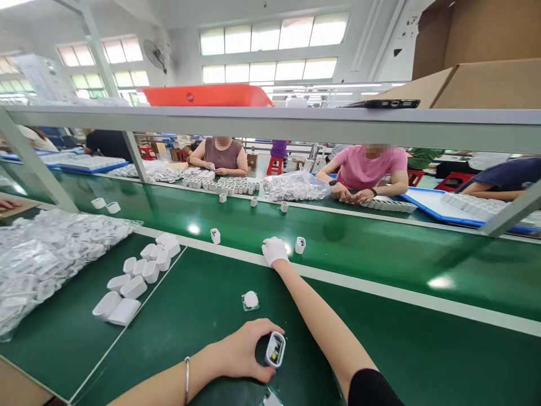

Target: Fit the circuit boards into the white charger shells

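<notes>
My left hand [243, 351], bare and with a bracelet at the wrist, grips a white oval plastic housing [275, 349] between thumb and fingers. Its open end faces up, showing dark and yellow parts inside. My right hand [275, 251], in a white glove, reaches out to the pale strip along the belt's near edge. Its fingers look curled; whatever they hold is hidden. Just right of it, apart, a similar housing [300, 245] stands on the green belt. A small circuit board with a round white part [251, 300] lies beyond my left hand; another board [271, 397] is cut off below.
White housings [142, 269] stand in rows at left, beside a large bag of white parts [46, 254]. More housings, one of them [215, 235], sit on the belt [380, 254]. A shelf [270, 117] crosses overhead. Co-workers [366, 172] sit across the belt.
</notes>
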Available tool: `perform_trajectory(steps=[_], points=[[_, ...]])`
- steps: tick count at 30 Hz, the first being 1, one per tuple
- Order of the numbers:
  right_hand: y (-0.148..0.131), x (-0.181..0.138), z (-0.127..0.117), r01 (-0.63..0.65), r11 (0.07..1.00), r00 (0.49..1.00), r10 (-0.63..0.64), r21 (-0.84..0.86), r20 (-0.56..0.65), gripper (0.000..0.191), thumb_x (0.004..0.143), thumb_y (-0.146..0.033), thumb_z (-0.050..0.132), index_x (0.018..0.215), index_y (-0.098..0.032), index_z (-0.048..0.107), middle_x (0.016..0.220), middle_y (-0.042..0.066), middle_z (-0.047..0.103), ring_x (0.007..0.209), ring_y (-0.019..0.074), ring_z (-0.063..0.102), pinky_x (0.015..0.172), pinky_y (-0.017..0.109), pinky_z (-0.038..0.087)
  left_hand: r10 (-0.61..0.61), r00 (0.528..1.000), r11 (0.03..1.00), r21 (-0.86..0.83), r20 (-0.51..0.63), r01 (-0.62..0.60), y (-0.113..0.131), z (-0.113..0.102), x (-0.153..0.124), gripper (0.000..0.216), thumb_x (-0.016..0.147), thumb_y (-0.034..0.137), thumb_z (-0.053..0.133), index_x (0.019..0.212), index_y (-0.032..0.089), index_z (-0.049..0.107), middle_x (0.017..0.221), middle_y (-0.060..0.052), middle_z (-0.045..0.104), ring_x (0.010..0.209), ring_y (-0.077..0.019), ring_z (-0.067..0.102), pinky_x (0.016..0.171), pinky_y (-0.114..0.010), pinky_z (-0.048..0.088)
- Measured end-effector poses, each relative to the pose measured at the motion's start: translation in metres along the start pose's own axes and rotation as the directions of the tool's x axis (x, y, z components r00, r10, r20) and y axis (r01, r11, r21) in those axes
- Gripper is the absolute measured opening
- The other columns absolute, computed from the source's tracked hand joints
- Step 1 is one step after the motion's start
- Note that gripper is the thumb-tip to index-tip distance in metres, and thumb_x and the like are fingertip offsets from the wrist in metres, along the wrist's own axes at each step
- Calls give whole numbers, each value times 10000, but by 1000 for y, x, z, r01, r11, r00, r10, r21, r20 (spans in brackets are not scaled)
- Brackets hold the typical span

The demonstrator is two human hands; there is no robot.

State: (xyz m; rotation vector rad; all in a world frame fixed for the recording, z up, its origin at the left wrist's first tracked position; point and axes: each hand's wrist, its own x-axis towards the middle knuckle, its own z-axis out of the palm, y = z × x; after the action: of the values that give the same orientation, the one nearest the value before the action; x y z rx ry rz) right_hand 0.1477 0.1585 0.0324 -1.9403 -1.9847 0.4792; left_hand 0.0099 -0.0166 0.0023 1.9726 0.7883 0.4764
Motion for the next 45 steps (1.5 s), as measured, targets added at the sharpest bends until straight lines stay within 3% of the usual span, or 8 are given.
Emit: perform_trajectory(steps=[4, 13, 18, 22, 27, 33, 41, 45], points=[[-5, -13, -1, 60, 998, 998, -60, -25, 6, 299, 886, -344, 501, 1115, -160, 558, 1157, 99, 559, 1028, 216, 539, 893, 423, 416, -53, 998, 999, -11, 17, 53, 2, -1, -1, 662, 577, 260, 770, 1198, 203, 550, 1209, -93, 575, 1138, -267, 525, 1010, -376, 404], [39, -147, -7, 252, 968, 966, -251, -12, 63, 367, 717, -338, 664, 1077, -276, 624, 1116, 9, 623, 1006, 173, 561, 848, 257, 424, -54, 997, 996, 62, -51, 57, -15, 15, -3, 561, 702, 181, 644, 1246, 266, 535, 1348, -64, 503, 1248, -285, 454, 1065, -443, 355], [71, -185, -24, -182, 980, 980, 174, -77, -99, 352, 688, -417, 656, 962, -195, 656, 1044, 123, 609, 984, 301, 553, 804, 419, 428, 29, 993, 990, 143, -116, -12, -17, 18, -6, 618, 706, 163, 635, 1295, 287, 492, 1333, -49, 518, 1217, -271, 494, 1010, -387, 435], [86, -196, -21, -282, 950, 957, 289, 132, -38, 134, 762, -234, 547, 817, -190, 662, 853, 85, 629, 785, 217, 597, 738, 363, 435, 62, 990, 987, 157, -129, -41, -9, 15, -9, 650, 706, 158, 631, 1325, 256, 455, 1318, -68, 527, 1204, -251, 506, 1007, -365, 434], [97, -193, -22, -230, 881, 972, 228, 414, 53, 199, 795, -268, 474, 784, -169, 646, 559, -5, 548, 513, 145, 553, 562, 288, 462, 32, 996, 995, 99, -87, -24, -4, 10, -7, 629, 695, 168, 641, 1299, 212, 470, 1263, -77, 576, 1180, -233, 527, 1022, -380, 415], [91, -197, -22, -82, 746, 959, 239, 661, -150, 325, 808, -447, 477, 954, -180, 591, 808, 35, 622, 619, 143, 588, 620, 305, 511, 17, 997, 999, 47, -81, -13, 0, 7, -6, 582, 681, 163, 653, 1246, 218, 527, 1250, -67, 591, 1141, -236, 560, 971, -359, 464], [77, -204, 8, 230, 670, 960, -36, 706, -278, 138, 810, -287, 496, 855, -221, 608, 958, 68, 698, 890, 190, 654, 797, 348, 529, 36, 993, 996, 86, -112, -27, -6, 12, -7, 581, 696, 161, 636, 1261, 244, 524, 1252, -58, 593, 1149, -247, 556, 996, -383, 444], [78, -207, 7, 261, 798, 938, -78, 543, -337, 172, 840, -267, 457, 861, -224, 622, 818, 44, 686, 750, 158, 639, 727, 294, 523, 28, 994, 993, 114, -110, -15, -12, 14, -7, 598, 703, 170, 634, 1280, 260, 509, 1269, -54, 582, 1159, -254, 550, 995, -391, 446]])
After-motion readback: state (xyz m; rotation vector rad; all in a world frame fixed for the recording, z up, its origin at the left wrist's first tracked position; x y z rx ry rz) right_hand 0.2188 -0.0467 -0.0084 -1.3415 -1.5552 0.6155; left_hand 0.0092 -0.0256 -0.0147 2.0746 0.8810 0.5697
